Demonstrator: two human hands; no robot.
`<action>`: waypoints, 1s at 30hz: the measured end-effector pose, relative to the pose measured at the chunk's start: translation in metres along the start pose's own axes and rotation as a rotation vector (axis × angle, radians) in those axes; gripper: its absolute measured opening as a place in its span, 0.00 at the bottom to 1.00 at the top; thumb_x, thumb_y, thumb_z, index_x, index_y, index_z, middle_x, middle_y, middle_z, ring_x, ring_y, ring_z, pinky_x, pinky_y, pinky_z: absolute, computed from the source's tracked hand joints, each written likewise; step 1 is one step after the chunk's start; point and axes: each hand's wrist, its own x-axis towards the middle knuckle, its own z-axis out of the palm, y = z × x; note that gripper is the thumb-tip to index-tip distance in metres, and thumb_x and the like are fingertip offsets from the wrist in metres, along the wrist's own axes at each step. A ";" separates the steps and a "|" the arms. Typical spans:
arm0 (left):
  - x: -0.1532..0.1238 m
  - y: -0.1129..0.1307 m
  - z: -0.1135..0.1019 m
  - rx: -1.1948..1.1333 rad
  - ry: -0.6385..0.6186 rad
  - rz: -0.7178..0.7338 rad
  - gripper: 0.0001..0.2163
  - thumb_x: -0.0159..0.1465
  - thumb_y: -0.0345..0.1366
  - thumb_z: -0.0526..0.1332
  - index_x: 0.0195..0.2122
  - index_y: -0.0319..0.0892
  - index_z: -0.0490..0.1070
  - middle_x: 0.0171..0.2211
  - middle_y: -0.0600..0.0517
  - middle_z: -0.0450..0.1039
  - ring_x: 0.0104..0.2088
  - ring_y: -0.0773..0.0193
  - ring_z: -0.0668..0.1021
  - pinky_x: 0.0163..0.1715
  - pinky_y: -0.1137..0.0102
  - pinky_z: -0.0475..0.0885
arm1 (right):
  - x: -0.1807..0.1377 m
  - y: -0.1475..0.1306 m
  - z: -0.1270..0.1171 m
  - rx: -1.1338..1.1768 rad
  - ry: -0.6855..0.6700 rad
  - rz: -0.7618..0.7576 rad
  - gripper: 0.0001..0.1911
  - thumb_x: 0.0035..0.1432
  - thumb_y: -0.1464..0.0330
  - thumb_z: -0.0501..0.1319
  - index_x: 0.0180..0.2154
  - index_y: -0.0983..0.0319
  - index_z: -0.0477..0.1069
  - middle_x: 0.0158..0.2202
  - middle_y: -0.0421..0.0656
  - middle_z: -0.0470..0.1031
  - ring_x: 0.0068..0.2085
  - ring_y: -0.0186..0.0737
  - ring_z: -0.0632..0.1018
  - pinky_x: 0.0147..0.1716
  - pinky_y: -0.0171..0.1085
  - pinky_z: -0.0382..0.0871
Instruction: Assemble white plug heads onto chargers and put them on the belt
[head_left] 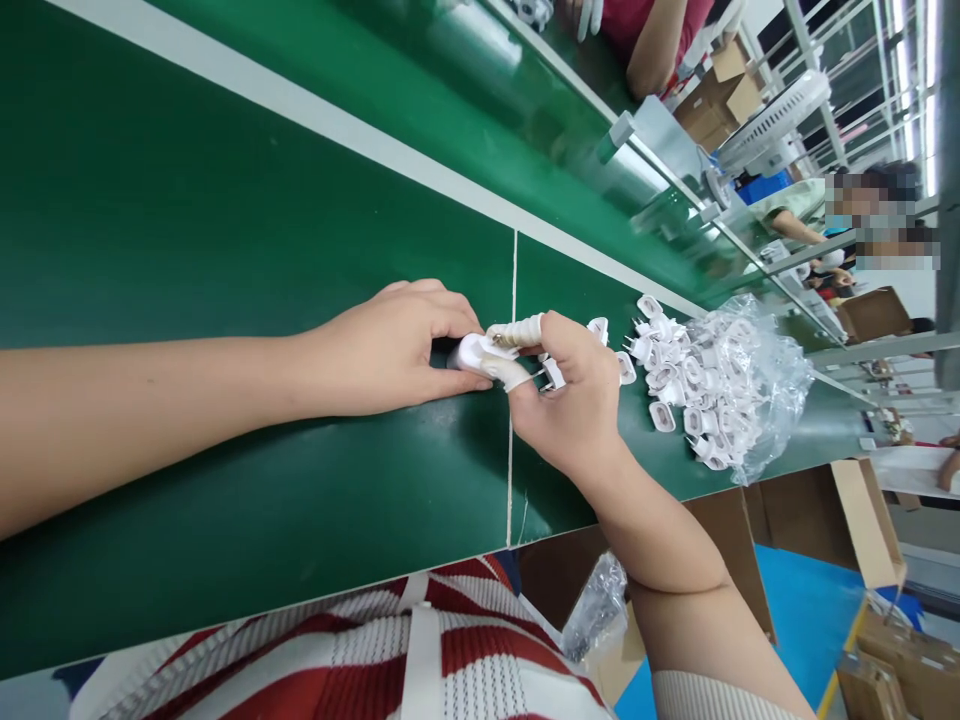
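Your left hand (397, 348) clamps the white plastic housing (471, 350); right hand (576, 400) pinches its 3-o'clock end. Looks like two-handed fitting; next move needs steady alignment.

The held piece (471, 352) looks like smooth white plastic with a soft gloss, and the heaped plugs (664, 380) show the same finish. The fingers (561, 338) of the right hand (581, 410) wear matt, wrinkled white wrapping (525, 330). The bag (784, 385) is clear, crinkled, shiny plastic. Beneath, the green bench (187, 250) is smooth with a dull sheen. The striped top (345, 665) is ribbed knit cloth; the box (862, 510) is matt brown cardboard.
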 end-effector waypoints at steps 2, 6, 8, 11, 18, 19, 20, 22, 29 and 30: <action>0.000 -0.001 0.001 0.011 0.014 0.020 0.16 0.66 0.54 0.63 0.42 0.49 0.82 0.45 0.53 0.82 0.48 0.52 0.77 0.56 0.57 0.66 | -0.001 0.001 0.002 0.027 0.018 0.009 0.06 0.62 0.73 0.65 0.39 0.56 0.74 0.37 0.40 0.84 0.38 0.44 0.85 0.58 0.53 0.78; -0.001 -0.001 0.002 0.057 0.044 0.072 0.15 0.69 0.52 0.62 0.44 0.49 0.82 0.46 0.51 0.81 0.48 0.52 0.79 0.55 0.57 0.70 | -0.003 0.010 0.006 0.146 0.042 -0.002 0.10 0.64 0.70 0.69 0.46 0.55 0.76 0.42 0.40 0.86 0.41 0.44 0.85 0.66 0.58 0.71; -0.004 0.001 0.001 0.075 0.094 0.098 0.14 0.71 0.47 0.60 0.48 0.48 0.82 0.51 0.50 0.80 0.50 0.52 0.81 0.51 0.60 0.74 | -0.003 0.014 0.007 0.218 0.024 -0.048 0.21 0.63 0.66 0.72 0.56 0.54 0.73 0.52 0.45 0.84 0.50 0.49 0.85 0.66 0.57 0.72; -0.009 0.005 -0.002 0.140 0.231 0.199 0.14 0.73 0.39 0.58 0.53 0.48 0.81 0.56 0.48 0.79 0.52 0.53 0.82 0.45 0.65 0.78 | -0.002 0.017 0.003 0.255 0.035 -0.138 0.25 0.63 0.67 0.72 0.60 0.53 0.72 0.58 0.48 0.81 0.59 0.51 0.81 0.59 0.52 0.79; -0.013 0.007 -0.005 0.264 0.441 0.445 0.19 0.73 0.28 0.60 0.61 0.51 0.76 0.57 0.47 0.80 0.52 0.58 0.84 0.51 0.67 0.81 | -0.005 0.015 -0.002 0.227 0.159 -0.172 0.15 0.66 0.73 0.68 0.53 0.55 0.78 0.55 0.46 0.83 0.55 0.46 0.84 0.55 0.47 0.83; -0.013 0.007 -0.005 0.263 0.452 0.463 0.20 0.72 0.27 0.61 0.63 0.52 0.74 0.57 0.47 0.80 0.52 0.58 0.84 0.52 0.67 0.81 | -0.005 0.015 -0.002 0.223 0.171 -0.186 0.16 0.65 0.74 0.68 0.53 0.55 0.78 0.55 0.46 0.83 0.55 0.45 0.84 0.54 0.47 0.83; -0.014 0.007 -0.005 0.247 0.455 0.481 0.22 0.71 0.28 0.62 0.65 0.53 0.72 0.58 0.47 0.79 0.53 0.57 0.83 0.53 0.65 0.81 | -0.005 0.014 -0.002 0.222 0.183 -0.202 0.17 0.65 0.75 0.67 0.54 0.54 0.78 0.55 0.46 0.83 0.55 0.45 0.85 0.54 0.47 0.83; -0.016 0.007 -0.005 0.170 0.422 0.510 0.26 0.70 0.31 0.63 0.69 0.54 0.68 0.61 0.45 0.77 0.57 0.53 0.82 0.57 0.60 0.80 | -0.006 0.013 -0.002 0.233 0.207 -0.232 0.19 0.65 0.76 0.67 0.55 0.54 0.77 0.55 0.45 0.84 0.54 0.44 0.85 0.53 0.46 0.84; -0.021 0.003 -0.005 -0.018 0.352 0.487 0.24 0.73 0.36 0.59 0.69 0.55 0.69 0.66 0.46 0.75 0.61 0.48 0.79 0.62 0.53 0.77 | -0.008 0.011 -0.001 0.175 0.265 -0.272 0.22 0.63 0.75 0.69 0.56 0.52 0.77 0.55 0.44 0.84 0.51 0.44 0.86 0.49 0.44 0.85; -0.021 0.002 -0.005 -0.002 0.363 0.487 0.23 0.73 0.36 0.59 0.68 0.55 0.70 0.65 0.46 0.75 0.60 0.49 0.80 0.61 0.54 0.78 | -0.008 0.010 -0.001 0.156 0.268 -0.272 0.22 0.63 0.75 0.69 0.56 0.52 0.77 0.54 0.44 0.84 0.50 0.44 0.86 0.47 0.44 0.86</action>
